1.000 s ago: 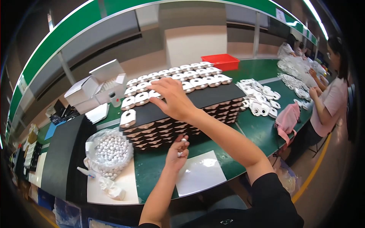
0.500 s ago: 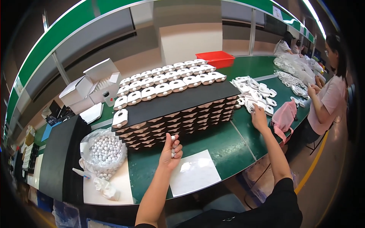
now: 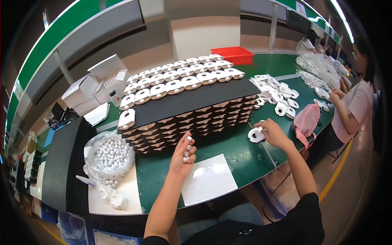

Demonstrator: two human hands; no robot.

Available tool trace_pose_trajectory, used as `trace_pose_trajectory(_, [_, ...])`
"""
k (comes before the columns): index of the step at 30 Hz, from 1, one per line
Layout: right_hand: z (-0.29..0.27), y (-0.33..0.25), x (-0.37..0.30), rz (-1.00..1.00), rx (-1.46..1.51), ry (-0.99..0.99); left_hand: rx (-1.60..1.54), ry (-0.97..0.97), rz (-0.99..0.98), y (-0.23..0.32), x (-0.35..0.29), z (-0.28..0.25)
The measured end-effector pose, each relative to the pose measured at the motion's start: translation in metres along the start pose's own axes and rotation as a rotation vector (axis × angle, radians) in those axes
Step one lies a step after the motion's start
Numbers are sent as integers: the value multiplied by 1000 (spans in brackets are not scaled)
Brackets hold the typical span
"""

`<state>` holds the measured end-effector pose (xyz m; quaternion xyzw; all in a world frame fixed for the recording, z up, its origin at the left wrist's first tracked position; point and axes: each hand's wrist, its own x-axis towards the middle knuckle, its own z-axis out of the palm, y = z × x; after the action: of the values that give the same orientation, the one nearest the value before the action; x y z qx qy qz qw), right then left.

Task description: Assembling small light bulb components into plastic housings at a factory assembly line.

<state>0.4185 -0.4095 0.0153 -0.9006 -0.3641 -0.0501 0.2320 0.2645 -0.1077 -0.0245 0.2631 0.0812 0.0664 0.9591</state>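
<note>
Several small white balls [image 3: 186, 154] sit in my left hand [image 3: 181, 157], whose fingers curl around them; one shows at the thumb and fingertips. My right hand [image 3: 274, 132] pinches a white plastic part with a round hole [image 3: 256, 135] over the green table, right of the stack. Beyond that hand lies a loose heap of similar white parts [image 3: 274, 90]. In front of me rises a tall stack of black boards [image 3: 192, 122] with white parts between the layers. Rows of white parts [image 3: 174, 86], with balls at their front edges, cover much of its top board.
A clear bag of white balls [image 3: 112, 155] stands at left, near a glue tube [image 3: 85, 180] and crumpled tissue [image 3: 113, 198]. A white sheet [image 3: 209, 179] lies before me. A red bin [image 3: 233, 55] and pink cloth bag [image 3: 306, 119] are farther right, near a person [image 3: 353, 106].
My right hand has drawn back from the heap toward me, bringing one white part with it. My left hand stays by the stack's front, still holding the balls.
</note>
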Motion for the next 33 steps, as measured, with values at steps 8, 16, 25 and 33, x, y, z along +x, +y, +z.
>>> trace_pose_trajectory(8, [-12,10,7,-29,-142,-255,66,-35,-20,-4,2,0])
trace_pose_trajectory(16, [-17,-38,-9,-99,-277,-106,109,21,-53,-4,-4,11])
trace_pose_trajectory(25, [80,-112,-31,73,992,-150,151,-15,-54,-3,-2,8])
trace_pose_trajectory(33, [109,-118,-30,61,921,-57,163,-27,-50,-2,0,6])
